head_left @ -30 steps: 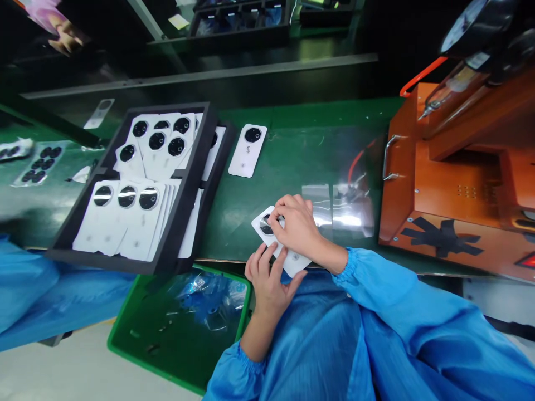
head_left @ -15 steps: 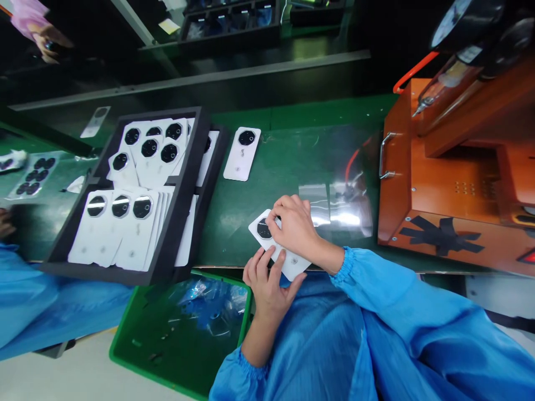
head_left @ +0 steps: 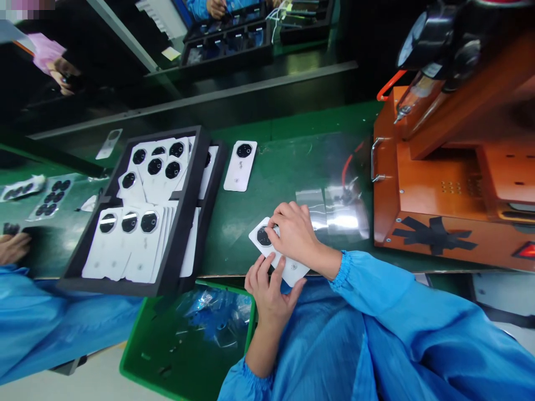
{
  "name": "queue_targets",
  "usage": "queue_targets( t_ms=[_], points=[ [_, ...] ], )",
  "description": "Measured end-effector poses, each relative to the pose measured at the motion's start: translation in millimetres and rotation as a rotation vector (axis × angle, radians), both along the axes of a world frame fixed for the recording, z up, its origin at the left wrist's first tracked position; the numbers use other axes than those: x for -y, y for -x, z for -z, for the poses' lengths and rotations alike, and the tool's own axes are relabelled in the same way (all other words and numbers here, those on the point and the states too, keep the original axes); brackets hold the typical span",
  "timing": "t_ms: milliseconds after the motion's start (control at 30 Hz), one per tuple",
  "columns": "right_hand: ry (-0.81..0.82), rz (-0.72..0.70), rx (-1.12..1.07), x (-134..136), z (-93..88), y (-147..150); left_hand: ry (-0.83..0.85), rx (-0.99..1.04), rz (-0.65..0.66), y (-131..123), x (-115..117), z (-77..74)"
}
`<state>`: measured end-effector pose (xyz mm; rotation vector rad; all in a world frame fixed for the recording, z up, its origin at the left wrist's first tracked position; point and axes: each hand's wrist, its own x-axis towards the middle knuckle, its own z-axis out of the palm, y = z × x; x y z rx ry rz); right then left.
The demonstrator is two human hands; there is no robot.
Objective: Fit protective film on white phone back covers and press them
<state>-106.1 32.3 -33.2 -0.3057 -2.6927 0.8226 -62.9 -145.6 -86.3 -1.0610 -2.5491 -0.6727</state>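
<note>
A white phone back panel (head_left: 295, 272) with a black round camera plate (head_left: 263, 236) lies slanted at the bench's front edge. My left hand (head_left: 271, 292) grips its lower part, fingers on the near left side and thumb by the lower right corner. Over the panel's upper part, my right hand (head_left: 296, 234) is curled, with thumb and fingertips pinched against the camera plate's right side. Whatever is between those fingertips is hidden. Another white back panel (head_left: 239, 165) lies flat on the green bench, farther back and apart from both hands.
Left stands a black tray (head_left: 196, 167) holding several white panels, overlapping another tray. An orange machine (head_left: 418, 223) with a gauge is at right. Clear film sheets (head_left: 346, 214) lie beside it. Below the bench, a green bin (head_left: 142, 340) holds plastic scraps. A co-worker's hand (head_left: 14, 248) is far left.
The view has shifted slightly, so the bench scene sits lower. Both hands stay on the panel in nearly the same pose. A co-worker's hand now shows at the top.
</note>
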Motion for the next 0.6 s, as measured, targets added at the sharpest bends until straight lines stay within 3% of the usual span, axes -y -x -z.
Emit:
queue_targets(
  t_ms=[200,333,400,467,533,600],
  points=[
    [-0.096,-0.036,-0.082,-7,-22.5,-32,0.003,0.004,-0.003,-2,-2,-7.7],
    [-0.212,-0.401,-0.003,-10,-38.7,-76,0.06,0.044,0.04,4,5,-21.1],
    [-0.278,-0.502,0.024,-5,-41.4,-95,0.101,0.024,0.099,12,15,-29.0],
    [-0.35,-0.478,-0.008,2,-40.8,-106,0.122,-0.06,0.211,27,28,-36.2],
    [-0.417,-0.435,-0.097,8,-38.7,-107,0.091,-0.198,0.402,51,37,-42.6],
    [-0.447,-0.392,-0.202,4,-37.8,-103,0.047,-0.349,0.71,80,33,-49.9]
  ],
)
